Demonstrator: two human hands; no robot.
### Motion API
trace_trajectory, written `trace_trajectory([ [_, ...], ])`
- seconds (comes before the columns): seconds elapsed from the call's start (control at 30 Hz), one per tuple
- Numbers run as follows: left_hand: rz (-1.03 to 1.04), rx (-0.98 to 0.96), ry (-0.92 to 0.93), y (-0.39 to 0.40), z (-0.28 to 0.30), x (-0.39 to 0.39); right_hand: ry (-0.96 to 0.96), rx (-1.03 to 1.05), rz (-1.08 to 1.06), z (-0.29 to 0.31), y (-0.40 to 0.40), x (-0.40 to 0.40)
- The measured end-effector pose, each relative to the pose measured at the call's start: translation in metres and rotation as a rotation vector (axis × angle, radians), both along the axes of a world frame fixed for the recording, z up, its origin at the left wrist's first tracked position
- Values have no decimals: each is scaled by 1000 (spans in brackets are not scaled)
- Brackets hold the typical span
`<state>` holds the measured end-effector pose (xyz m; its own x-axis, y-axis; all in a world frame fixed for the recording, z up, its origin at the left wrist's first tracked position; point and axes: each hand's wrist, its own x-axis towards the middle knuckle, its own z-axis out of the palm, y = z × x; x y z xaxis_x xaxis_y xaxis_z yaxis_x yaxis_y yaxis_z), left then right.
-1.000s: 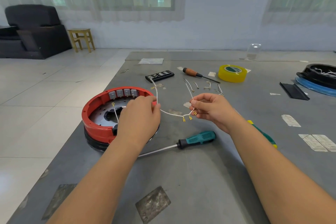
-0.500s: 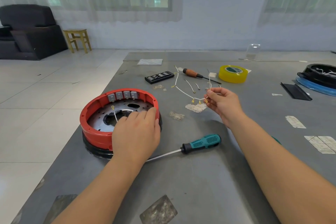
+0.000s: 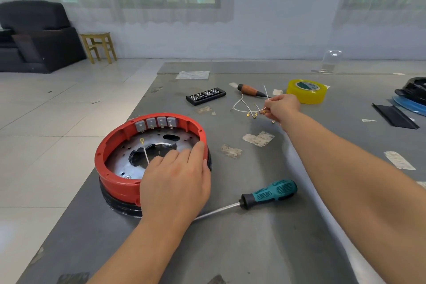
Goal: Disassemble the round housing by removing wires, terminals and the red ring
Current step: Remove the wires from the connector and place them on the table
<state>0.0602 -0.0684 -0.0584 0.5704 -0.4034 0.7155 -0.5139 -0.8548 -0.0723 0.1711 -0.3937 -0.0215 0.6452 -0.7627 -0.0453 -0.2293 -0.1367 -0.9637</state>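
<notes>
1. Head view: the grey counter [image 3: 265, 237] carries everything, and the round housing [image 3: 119, 203] sits near its left edge, so that housing serves as the landmark below.
2. The red ring [image 3: 103, 157] is still seated on top of the housing's black base, with a row of four grey terminals [image 3: 156, 123] fixed to the inside of its far wall.
3. The left hand [image 3: 175, 182] lies on the housing's near right rim, fingers spread flat and reaching inside onto the metal plate; it pinches nothing that I can see.
4. The right hand [image 3: 280, 108] is well beyond the housing, to its far right, fingers pressed together on a bundle of white wires [image 3: 244, 105] with small brass ends, held low over the counter.
5. A teal screwdriver [image 3: 269, 193] lies just right of the housing, shaft pointing back toward it.
6. A yellow tape roll [image 3: 306, 91] and a black bit case [image 3: 205, 95] rest far behind the housing.
7. One white wire [image 3: 145, 152] with a brass eyelet remains inside the housing, its long axis running from the far wall toward the left fingertips; it lies just beside them, so the left hand looks far better placed to lift it.
</notes>
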Motion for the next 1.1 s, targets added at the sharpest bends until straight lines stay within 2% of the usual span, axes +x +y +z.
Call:
trace_trajectory([
  [0.13, -6, -3, 9, 1, -2, -1, 281, -451, 25, -10, -11, 6],
  [0.3, -10, -13, 15, 1, -1, 0, 420, -661, 3, -22, -13, 2],
  [0.4, -13, -17, 6, 0, 0, 0, 424, -801, 28, -22, -12, 0],
  [0.6, -10, -23, -3, 0, 0, 1, 314, -1164, 266, -29, 10, -11],
  [0.7, -12, -32, -4, 0, -1, 0, 307, -1255, 448, -38, 18, -17],
  [0.77, -16, -34, -5, 0, 0, 0, 318, -1278, 482, -40, 20, -20],
  [0.97, -20, -34, -8, 0, 0, 0, 374, -1339, 253, -40, 9, -31],
  [1.1, -16, -38, -15, 0, 0, 1, 325, -1306, 242, -42, 10, -31],
])
